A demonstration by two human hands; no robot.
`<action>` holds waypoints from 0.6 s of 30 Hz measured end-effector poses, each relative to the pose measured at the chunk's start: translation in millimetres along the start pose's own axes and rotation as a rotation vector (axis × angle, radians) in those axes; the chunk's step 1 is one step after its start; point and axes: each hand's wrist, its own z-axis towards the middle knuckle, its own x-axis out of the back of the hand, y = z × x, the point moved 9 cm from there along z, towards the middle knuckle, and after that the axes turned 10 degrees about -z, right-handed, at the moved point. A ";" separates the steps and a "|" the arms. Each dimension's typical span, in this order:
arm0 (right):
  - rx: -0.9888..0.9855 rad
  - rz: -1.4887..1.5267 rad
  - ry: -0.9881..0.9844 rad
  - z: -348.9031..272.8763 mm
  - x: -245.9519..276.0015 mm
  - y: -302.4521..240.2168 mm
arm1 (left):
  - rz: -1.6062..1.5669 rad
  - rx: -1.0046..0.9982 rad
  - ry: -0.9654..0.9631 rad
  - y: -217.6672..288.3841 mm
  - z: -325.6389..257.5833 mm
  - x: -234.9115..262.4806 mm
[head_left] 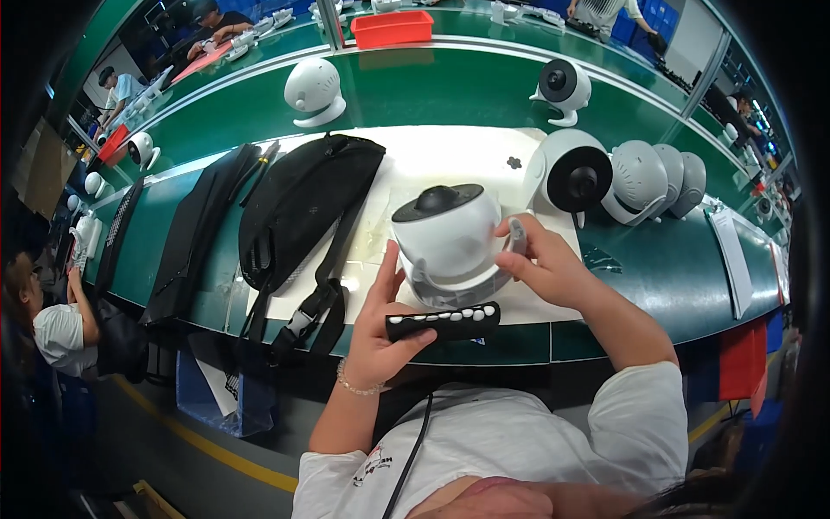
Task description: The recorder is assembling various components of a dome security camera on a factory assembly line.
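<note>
A white, rounded camera-like device (454, 233) with a black lens face turned upward stands tilted in its curved stand before me. My left hand (380, 322) is closed around a black flat piece with white round pads along its edge (443, 322). Its index finger points up beside the device's left side; I cannot tell whether it touches. On the other side, my right hand (545, 264) closes its thumb and fingers on the upright arm of the device's stand (516, 238). Both sit over a pale mat (372, 238) on the green table.
A black bag (303, 208) with straps lies left of the device. Similar white devices (575, 177) stand to the right, with another (314, 91) behind. Papers (733, 259) lie at the right edge. A red bin (392, 29) is on the far bench, where other people work.
</note>
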 end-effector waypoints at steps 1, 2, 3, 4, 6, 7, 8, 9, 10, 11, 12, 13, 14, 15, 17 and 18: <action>-0.021 0.113 0.026 2.7 2.7 -4.9 | -0.014 -0.025 0.003 2.9 -3.0 0.3; -0.043 0.224 0.056 10.1 8.3 -8.2 | -0.028 -0.052 0.003 5.4 -4.3 2.9; -0.017 0.372 0.083 20.1 10.7 -7.0 | 0.112 -0.094 -0.025 16.6 -5.8 1.9; -0.058 0.455 0.019 29.4 7.9 -11.2 | 0.124 -0.104 0.013 21.3 -9.0 5.7; -0.139 0.532 -0.053 38.0 7.8 -9.0 | 0.192 -0.128 0.098 30.5 -14.0 4.7; -0.137 0.535 -0.057 38.6 8.6 -6.5 | 0.149 -0.097 0.106 29.0 -16.2 1.9; -0.125 0.539 -0.083 37.9 8.7 -4.7 | 0.104 -0.066 0.114 26.8 -17.3 -1.1; -0.115 0.542 -0.108 37.1 8.8 -3.8 | 0.103 -0.055 0.129 26.8 -16.2 -5.2; -0.116 0.545 -0.118 35.5 7.7 -4.2 | 0.132 -0.021 0.103 25.4 -17.5 -7.9; -0.103 0.476 -0.098 33.5 11.3 -6.1 | 0.158 0.013 0.076 23.0 -17.0 -10.3; -0.090 0.406 -0.077 31.2 15.5 -7.8 | 0.221 0.004 0.096 23.1 -13.5 -10.6; -0.019 0.168 0.096 26.6 29.7 -12.4 | 0.223 0.011 0.101 23.2 -14.8 -11.3; 0.053 -0.075 0.274 16.1 44.4 -21.4 | 0.206 0.037 0.129 21.3 -13.5 -9.8; 0.107 -0.025 0.310 3.2 50.2 -27.2 | 0.189 0.063 0.156 18.6 -12.9 -7.6; 0.373 -0.026 0.352 -21.2 47.8 -46.0 | 0.165 0.049 0.165 16.7 -13.3 -8.6; 0.605 -0.192 0.387 -36.1 43.7 -70.8 | 0.143 0.034 0.172 16.4 -13.8 -8.7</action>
